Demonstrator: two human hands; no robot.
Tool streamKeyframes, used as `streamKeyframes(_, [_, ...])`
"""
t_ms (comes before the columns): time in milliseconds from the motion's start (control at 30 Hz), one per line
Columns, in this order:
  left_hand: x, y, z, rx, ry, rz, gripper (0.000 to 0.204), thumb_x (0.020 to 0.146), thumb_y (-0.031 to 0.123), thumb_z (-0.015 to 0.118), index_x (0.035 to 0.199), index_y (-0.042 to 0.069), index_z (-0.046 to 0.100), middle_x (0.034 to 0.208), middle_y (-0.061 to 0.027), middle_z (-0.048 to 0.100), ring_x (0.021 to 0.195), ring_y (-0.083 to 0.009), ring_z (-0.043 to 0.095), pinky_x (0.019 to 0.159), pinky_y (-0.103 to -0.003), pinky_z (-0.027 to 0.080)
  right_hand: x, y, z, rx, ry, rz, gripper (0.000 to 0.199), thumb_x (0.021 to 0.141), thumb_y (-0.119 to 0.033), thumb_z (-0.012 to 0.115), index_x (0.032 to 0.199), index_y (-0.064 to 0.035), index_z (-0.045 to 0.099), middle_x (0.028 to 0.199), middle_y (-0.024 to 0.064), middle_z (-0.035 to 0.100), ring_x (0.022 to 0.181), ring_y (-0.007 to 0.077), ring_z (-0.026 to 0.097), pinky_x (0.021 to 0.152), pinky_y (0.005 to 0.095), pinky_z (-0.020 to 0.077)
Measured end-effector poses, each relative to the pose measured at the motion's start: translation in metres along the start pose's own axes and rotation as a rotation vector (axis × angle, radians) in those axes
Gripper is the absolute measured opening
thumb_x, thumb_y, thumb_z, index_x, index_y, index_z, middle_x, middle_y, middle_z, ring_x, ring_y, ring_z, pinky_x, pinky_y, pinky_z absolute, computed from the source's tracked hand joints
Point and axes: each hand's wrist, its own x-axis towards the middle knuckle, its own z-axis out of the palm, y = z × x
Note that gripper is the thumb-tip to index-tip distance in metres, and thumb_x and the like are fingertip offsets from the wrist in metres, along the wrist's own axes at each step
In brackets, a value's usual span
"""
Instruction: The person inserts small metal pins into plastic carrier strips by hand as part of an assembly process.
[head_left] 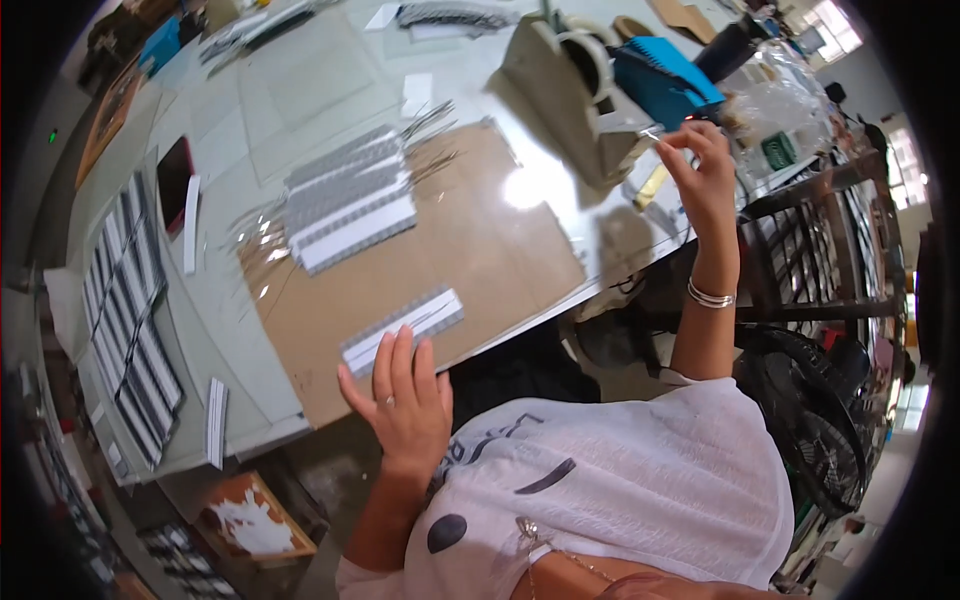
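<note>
My left hand lies with its fingers stretched out and apart, fingertips on the near edge of a short grey-and-white strip. That strip rests on a brown board near the table's front edge. Farther back on the same board, a stack of grey-and-white striped strips has thin wire-like ends sticking out on both sides. My right hand is raised at the right, thumb and fingers pinched together beside a beige stand. What it pinches is thin and pale, too small to name.
A blue box-like thing and a clear plastic bag sit at the back right. To the left lie a dark phone-like slab, a white strip and black-and-white striped panels. A dark rack stands beyond my right arm.
</note>
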Motion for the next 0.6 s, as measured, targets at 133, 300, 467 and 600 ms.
streamKeyframes(133, [0.000,-0.004,0.002,-0.030,0.047,0.016,0.058,0.078,0.018,0.079,0.131,0.011,0.055,0.145,-0.0083,0.052,0.138,-0.0271,0.047,0.112,-0.072,0.024,-0.004,-0.012,0.011,-0.358,0.053,-0.068,0.008,0.083,-0.015,0.078,0.083,-0.0092,0.073,0.093,0.0074,0.066,0.093,0.0318,0.060,0.081,0.0442,0.0465])
streamKeyframes(300, [-0.001,-0.003,0.009,-0.066,0.121,0.019,0.041,0.085,0.012,0.071,0.125,0.009,0.060,0.139,-0.0093,0.058,0.136,-0.0255,0.050,0.110,-0.071,0.028,-0.055,0.039,0.031,-0.212,-0.270,0.141,0.008,0.084,-0.005,0.072,0.091,-0.0039,0.076,0.082,0.0083,0.073,0.081,0.0278,0.070,0.074,0.0397,0.0541])
streamKeyframes(467, [-0.002,-0.006,0.006,-0.026,0.101,0.045,0.062,0.073,0.017,0.083,0.129,0.009,0.057,0.142,-0.0092,0.054,0.137,-0.0275,0.048,0.114,-0.070,0.025,-0.061,-0.057,0.027,0.600,-0.324,0.330,0.031,0.092,0.003,0.070,0.122,-0.0016,0.067,0.087,0.0055,0.072,0.081,0.0110,0.068,0.075,0.0234,0.0541])
streamKeyframes(600, [-0.003,-0.009,0.006,-0.047,0.101,0.030,0.064,0.072,0.017,0.083,0.129,0.009,0.056,0.143,-0.0088,0.054,0.136,-0.0267,0.049,0.114,-0.070,0.023,-0.063,-0.139,0.033,0.828,-0.576,0.233,0.067,0.085,0.006,0.077,0.145,-0.0010,0.048,0.090,0.0081,0.074,0.085,0.0133,0.071,0.080,0.0252,0.0550])
